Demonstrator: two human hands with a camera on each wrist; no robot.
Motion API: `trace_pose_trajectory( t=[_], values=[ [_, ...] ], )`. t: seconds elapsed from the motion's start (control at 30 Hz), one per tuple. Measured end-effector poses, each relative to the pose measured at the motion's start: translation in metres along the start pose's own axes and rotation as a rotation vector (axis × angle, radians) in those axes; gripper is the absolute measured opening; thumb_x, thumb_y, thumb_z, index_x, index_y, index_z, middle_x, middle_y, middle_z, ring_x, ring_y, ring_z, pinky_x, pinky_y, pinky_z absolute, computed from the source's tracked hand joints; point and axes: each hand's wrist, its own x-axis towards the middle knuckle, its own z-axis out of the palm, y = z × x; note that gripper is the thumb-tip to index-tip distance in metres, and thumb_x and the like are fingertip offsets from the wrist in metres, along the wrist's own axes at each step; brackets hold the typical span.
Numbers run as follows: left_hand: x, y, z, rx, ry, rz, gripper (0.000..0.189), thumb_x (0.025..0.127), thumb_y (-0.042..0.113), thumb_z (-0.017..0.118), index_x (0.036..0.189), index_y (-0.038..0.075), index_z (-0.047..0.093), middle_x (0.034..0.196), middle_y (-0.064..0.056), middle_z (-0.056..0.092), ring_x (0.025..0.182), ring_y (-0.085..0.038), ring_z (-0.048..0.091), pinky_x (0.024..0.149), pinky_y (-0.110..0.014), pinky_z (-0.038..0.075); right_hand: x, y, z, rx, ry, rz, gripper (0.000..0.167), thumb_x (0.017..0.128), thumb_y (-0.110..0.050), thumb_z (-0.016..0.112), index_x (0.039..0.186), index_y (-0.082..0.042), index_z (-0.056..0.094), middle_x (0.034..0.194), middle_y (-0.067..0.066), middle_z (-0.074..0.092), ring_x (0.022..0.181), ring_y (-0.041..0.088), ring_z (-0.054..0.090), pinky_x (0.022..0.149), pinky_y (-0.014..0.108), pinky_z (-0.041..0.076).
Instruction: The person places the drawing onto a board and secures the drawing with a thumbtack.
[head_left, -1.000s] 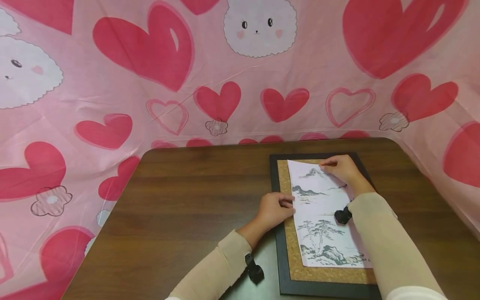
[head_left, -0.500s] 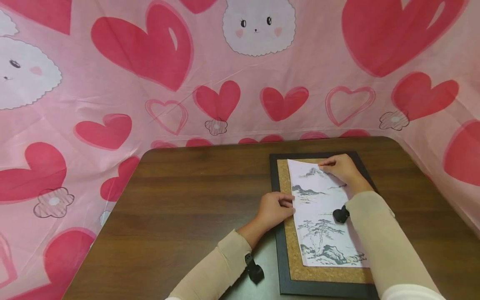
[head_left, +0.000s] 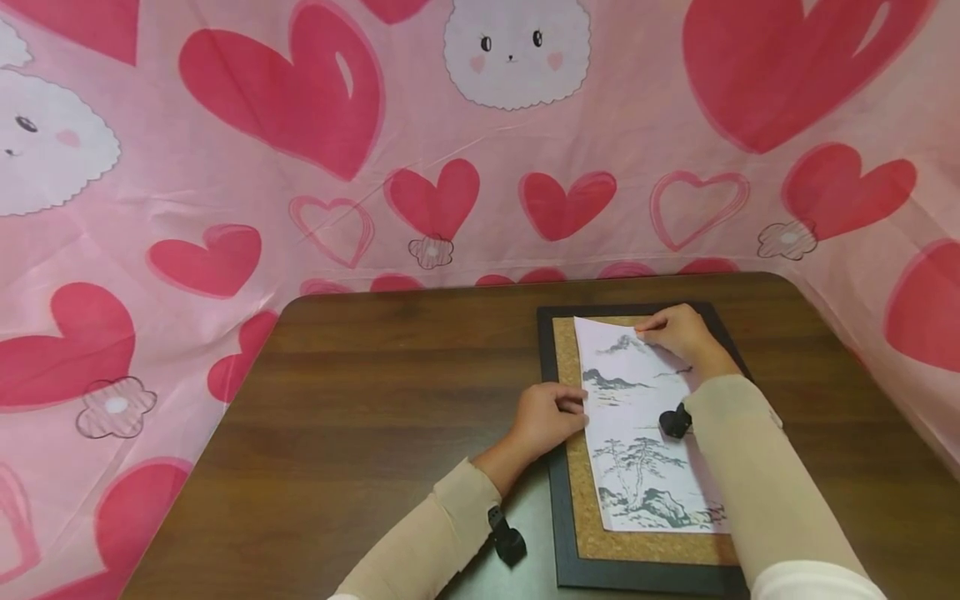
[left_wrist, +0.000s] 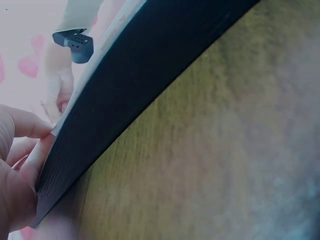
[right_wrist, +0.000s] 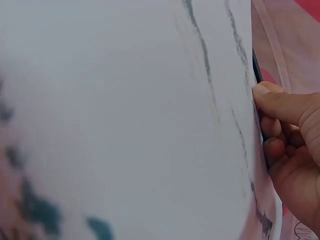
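Note:
A white sheet of paper [head_left: 637,408] printed with ink mountains and pines lies on a cork board [head_left: 652,546] with a black frame. My left hand [head_left: 547,417] holds the sheet's left edge between thumb and fingers; in the left wrist view, the left hand [left_wrist: 20,160] pinches that edge above the black frame [left_wrist: 115,90]. At the sheet's top edge my right hand [head_left: 678,333] pinches a small orange thing [head_left: 639,330], which looks like a push pin. In the right wrist view the thumb of the right hand [right_wrist: 295,135] meets the paper's edge; the orange thing is hidden there.
The board lies on the right part of a dark wooden table [head_left: 390,400]. Behind it hangs a pink cloth [head_left: 510,142] with hearts. A black wrist camera [head_left: 508,537] sits at the left cuff and another wrist camera [head_left: 675,422] overhangs the paper.
My right wrist and sleeve have shifted slightly left, while the fingertips stay at the sheet's top edge. The left hand keeps its place on the paper.

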Motion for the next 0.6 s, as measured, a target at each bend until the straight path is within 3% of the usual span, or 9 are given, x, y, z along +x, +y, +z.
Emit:
trace_pose_trajectory(
  t=[0.3, 0.43, 0.6],
  values=[
    [0.0008, 0.0016, 0.0005, 0.009, 0.006, 0.007, 0.025, 0.079, 0.007, 0.078, 0.103, 0.008, 0.076, 0.079, 0.005, 0.073, 0.074, 0.0, 0.065, 0.07, -0.018, 0.05, 0.0019, -0.0031, -0.0041, -0.041, -0.013, 0.003, 0.016, 0.085, -0.016, 0.075, 0.094, -0.002, 0.078, 0.094, 0.015, 0.073, 0.093, 0.031, 0.062, 0.083, 0.041, 0.046],
    [0.0005, 0.0021, 0.0001, 0.003, 0.003, 0.007, 0.025, 0.079, 0.007, 0.078, 0.103, 0.007, 0.076, 0.079, 0.004, 0.073, 0.075, -0.001, 0.065, 0.069, -0.018, 0.05, 0.001, 0.0005, -0.0041, 0.0, -0.029, 0.023, 0.024, 0.087, -0.019, 0.074, 0.102, 0.0, 0.075, 0.096, 0.014, 0.072, 0.093, 0.029, 0.06, 0.082, 0.038, 0.046],
    [0.0005, 0.0017, -0.0001, -0.005, 0.006, -0.005, 0.025, 0.079, 0.006, 0.078, 0.103, 0.006, 0.076, 0.078, 0.003, 0.073, 0.074, -0.001, 0.065, 0.069, -0.018, 0.05, 0.0024, 0.0066, -0.0021, 0.067, -0.022, 0.032, 0.027, 0.09, -0.018, 0.071, 0.107, 0.004, 0.071, 0.085, 0.004, 0.069, 0.082, 0.018, 0.056, 0.071, 0.025, 0.045]
  ],
)
